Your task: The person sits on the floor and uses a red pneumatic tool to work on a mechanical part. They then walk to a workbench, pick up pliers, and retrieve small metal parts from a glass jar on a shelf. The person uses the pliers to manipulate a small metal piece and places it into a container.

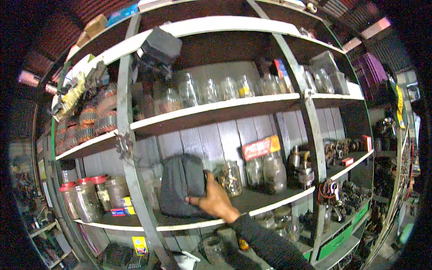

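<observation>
My right hand (215, 201) reaches in from the lower right in a dark sleeve and grips the right side of a soft black bag (179, 182), thumb across its front and fingers curled round its edge. The bag stands upright on a middle shelf (261, 209) beside a grey upright post (139, 189). Just right of my hand is a glass jar (231, 177) with small items inside. My left hand is out of view.
Red-lidded jars (81, 200) stand left of the post. Jars (189, 90) line the shelf above, below a hanging dark box (159, 47). Stacked round copper-wound parts (90, 121) sit upper left. Metal parts (342, 150) and green bins (335, 243) are at the right.
</observation>
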